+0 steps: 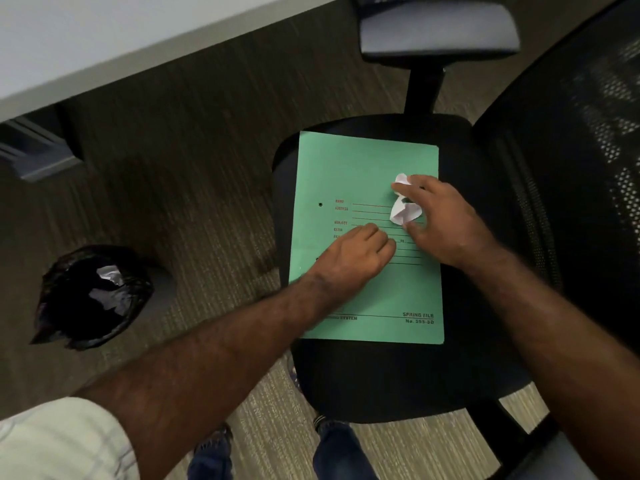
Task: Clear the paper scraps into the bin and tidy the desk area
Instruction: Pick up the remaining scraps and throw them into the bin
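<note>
A green file [367, 289] lies flat on the black chair seat [381, 382]. The right hand [446, 223] rests on it, fingers curled around a crumpled white scrap [403, 211], thumb and fingers pinching it. The left hand [360, 251] is a loose fist pressed on the file just beside; whether it holds anything I cannot tell. The bin [93, 296], lined with a black bag, stands on the carpet to the left, paper inside

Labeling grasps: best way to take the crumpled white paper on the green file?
Pinch the crumpled paper across its bunched middle, coming from above and the right, as the right hand does. It lies loose on the flat green file, its folds standing proud, so fingers can close around it without lifting the file.
</note>
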Tool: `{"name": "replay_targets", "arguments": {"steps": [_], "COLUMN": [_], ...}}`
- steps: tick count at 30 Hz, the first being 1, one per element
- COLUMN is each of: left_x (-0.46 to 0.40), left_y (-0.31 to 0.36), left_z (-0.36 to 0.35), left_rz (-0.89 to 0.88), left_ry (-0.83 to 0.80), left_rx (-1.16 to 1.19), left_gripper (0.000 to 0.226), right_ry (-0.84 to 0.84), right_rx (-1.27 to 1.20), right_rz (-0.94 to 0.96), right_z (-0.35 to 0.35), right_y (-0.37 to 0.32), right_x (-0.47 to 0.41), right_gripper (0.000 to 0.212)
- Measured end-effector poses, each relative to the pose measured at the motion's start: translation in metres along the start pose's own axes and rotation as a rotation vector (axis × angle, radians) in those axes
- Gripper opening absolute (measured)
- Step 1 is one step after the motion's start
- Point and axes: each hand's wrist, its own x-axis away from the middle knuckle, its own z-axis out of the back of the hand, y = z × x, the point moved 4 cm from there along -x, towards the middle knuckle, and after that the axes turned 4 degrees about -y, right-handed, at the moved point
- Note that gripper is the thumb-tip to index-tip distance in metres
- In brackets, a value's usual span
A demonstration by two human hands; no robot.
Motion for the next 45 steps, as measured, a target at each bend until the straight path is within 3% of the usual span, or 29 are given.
{"name": "replay_targets", "arguments": {"steps": [6, 9, 13, 18, 20, 23, 27, 32, 37, 45], "left_x": [0.012, 0.026, 0.051, 0.076, 0.083, 0.09, 0.101, 0.122, 0.149, 0.208], "left_y": [-0.012, -0.026, -0.043, -0.052, -0.054, -0.057, -0.064, -0.078, -0.091, -0.119], "left_z": [0.003, 0.008, 0.01, 0.0, -0.001, -0.001, 0.001, 0.006, 0.011, 0.017], "left_rz": [0.115, 0.406, 0.82, 1.155, 1.231, 1.297, 1.345, 1.352, 1.383, 1.435], "left_ry": [0.13, 0.285, 0.513, 0.637, 0.715, 0.802, 0.867, 0.952, 1.003, 1.05], "left_rx": [0.212, 0.497, 0.805, 1.258, 1.449, 1.687, 1.825, 1.888, 1.904, 1.874], "left_gripper": [0.039, 0.04, 0.018, 0.016, 0.017, 0.017, 0.019, 0.023, 0.023, 0.023], "right_ry": [0.08, 0.109, 0.15, 0.229, 0.241, 0.226, 0.195, 0.201, 0.183, 0.133], "right_rx": [0.018, -0.024, -0.104, -0.239, -0.284, -0.351, -0.443, -0.577, -0.545, -0.347], "right_rz": [-0.055, -0.083, -0.175, -0.28, -0.303, -0.318, -0.326, -0.387, -0.335, -0.096], "right_z": [-0.004, -0.005, -0.006, -0.004, -0.003, -0.003, -0.005, -0.005, -0.005, -0.021], "right_y": [-0.009, -0.008, -0.003, 0.002, 0.001, -0.003, -0.011, -0.022, -0.051, -0.151], "right_x": [0.013, 0.018, 0.025, 0.035, 0.039, 0.043, 0.044, 0.041, 0.031, -0.002], "right_gripper": [0.055, 0.04, 0.036, 0.013, 0.014, 0.016, 0.016, 0.017, 0.018, 0.011]}}
